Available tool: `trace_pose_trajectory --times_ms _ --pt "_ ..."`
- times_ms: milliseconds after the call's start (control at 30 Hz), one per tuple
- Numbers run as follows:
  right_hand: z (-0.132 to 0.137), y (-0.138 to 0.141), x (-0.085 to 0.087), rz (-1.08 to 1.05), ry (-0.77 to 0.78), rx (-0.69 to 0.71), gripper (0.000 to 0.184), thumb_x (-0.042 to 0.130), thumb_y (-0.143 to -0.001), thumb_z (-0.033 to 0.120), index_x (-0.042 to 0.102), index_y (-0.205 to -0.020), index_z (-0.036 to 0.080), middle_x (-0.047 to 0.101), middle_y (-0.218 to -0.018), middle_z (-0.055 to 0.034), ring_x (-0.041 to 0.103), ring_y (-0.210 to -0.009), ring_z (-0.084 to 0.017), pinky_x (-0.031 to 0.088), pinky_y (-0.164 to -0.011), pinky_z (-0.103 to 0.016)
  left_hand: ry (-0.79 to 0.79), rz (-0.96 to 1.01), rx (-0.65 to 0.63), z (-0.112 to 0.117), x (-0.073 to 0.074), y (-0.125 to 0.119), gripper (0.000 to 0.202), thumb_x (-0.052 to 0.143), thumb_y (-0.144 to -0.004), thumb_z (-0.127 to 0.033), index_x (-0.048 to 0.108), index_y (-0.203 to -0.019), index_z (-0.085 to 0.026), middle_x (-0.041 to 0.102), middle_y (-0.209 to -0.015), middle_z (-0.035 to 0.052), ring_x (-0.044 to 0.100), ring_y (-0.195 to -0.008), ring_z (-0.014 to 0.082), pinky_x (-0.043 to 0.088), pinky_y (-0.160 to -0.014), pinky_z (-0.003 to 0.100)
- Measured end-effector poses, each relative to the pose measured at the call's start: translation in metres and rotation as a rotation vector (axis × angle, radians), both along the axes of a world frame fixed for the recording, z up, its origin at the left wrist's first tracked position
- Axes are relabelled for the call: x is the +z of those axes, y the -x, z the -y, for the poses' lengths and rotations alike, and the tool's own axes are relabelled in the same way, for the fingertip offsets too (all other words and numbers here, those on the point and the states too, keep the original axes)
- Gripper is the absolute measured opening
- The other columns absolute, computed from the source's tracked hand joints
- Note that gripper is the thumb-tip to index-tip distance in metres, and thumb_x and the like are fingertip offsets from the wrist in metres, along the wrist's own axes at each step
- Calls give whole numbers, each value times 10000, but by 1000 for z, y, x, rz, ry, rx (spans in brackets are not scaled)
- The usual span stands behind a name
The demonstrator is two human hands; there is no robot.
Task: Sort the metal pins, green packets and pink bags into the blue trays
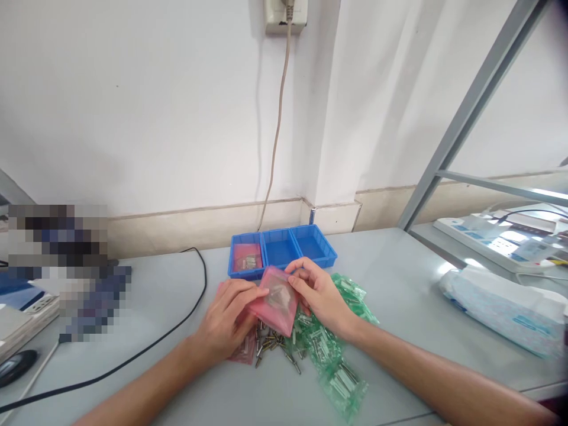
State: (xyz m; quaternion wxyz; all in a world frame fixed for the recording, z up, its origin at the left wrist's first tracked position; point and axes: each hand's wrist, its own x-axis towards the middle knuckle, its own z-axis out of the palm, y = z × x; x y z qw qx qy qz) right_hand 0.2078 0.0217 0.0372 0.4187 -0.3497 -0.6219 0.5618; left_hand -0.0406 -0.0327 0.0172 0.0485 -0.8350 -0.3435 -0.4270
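Both hands hold a small pink plastic bag [276, 300] with metal parts inside, lifted slightly above the grey table [390, 284]. My left hand [226, 319] pinches its left edge, and my right hand [316, 293] grips its right side with curled fingers. Under the bag lie several loose small metal pins [271, 346] and another pink bag [244, 351]. Several green bags [337, 367] of parts spread under and beside my right wrist. Just behind the hands stands a blue three-compartment tray [284, 248]; its left compartment holds a pink bag [247, 259].
A black cable [195, 296] curves across the table at the left. A beige cord [277, 124] hangs down the wall from an outlet. At the right are a metal frame post [461, 124], a white power strip [492, 236] and a plastic-wrapped pack [501, 307]. A blurred patch covers the far left.
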Motion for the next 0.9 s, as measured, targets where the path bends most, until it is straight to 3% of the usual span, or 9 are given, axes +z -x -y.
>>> trace_pose_trajectory --times_ms 167,267,333,400,500,600,767,900 --pt "8 -1 4 100 -25 20 396 569 -1055 632 713 -1097 265 447 -587 72 377 -420 -112 313 -402 -255 36 157 113 0 3 -1 199 529 -1090 -167 706 -1136 -246 633 -1049 62 621 -977 207 541 -873 343" --pt "10 -5 3 116 -34 103 583 409 -1086 716 737 -1167 241 451 -528 63 406 -430 -129 333 -423 -253 108 233 146 0 5 -3 188 499 -1106 -188 673 -1043 -222 650 -1022 56 625 -943 199 534 -847 334" --pt "11 -7 1 114 -51 167 631 404 -1068 753 726 -1210 229 488 -539 54 440 -454 -138 355 -432 -249 172 258 155 0 6 -5 198 494 -1114 -214 656 -1001 -218 663 -970 42 635 -894 190 535 -814 319" --pt "12 -8 -1 126 -81 210 566 556 -1017 743 711 -1221 238 534 -595 49 496 -496 -144 385 -455 -251 215 266 170 0 4 -7 192 498 -1119 -242 665 -1025 -225 681 -946 31 655 -866 186 547 -798 309" --pt "12 -4 -2 160 -129 198 372 730 -974 602 691 -1080 248 586 -697 46 545 -557 -134 417 -513 -253 201 263 238 -1 -2 -6 183 538 -1106 -278 676 -1222 -243 742 -1066 46 714 -961 209 587 -874 330" --pt "11 1 -1 105 -107 145 277 690 -1021 510 615 -1003 244 611 -764 49 491 -545 -106 401 -499 -237 96 220 260 -2 -8 0 284 554 -1092 -264 636 -1363 -239 754 -1192 82 730 -1072 239 603 -967 377" --pt "6 1 3 -90 26 62 339 698 -1001 504 481 -1156 295 533 -709 110 375 -431 -81 315 -382 -191 24 12 43 -6 -6 6 430 413 -1082 -81 669 -1386 -245 711 -1206 111 703 -1123 210 586 -1005 350" --pt "6 0 7 -63 26 92 271 660 -1023 506 535 -1098 278 528 -708 96 370 -408 -71 325 -359 -192 42 64 89 -6 2 0 320 573 -1059 -166 709 -1329 -269 663 -1193 96 666 -1133 228 573 -1018 367"
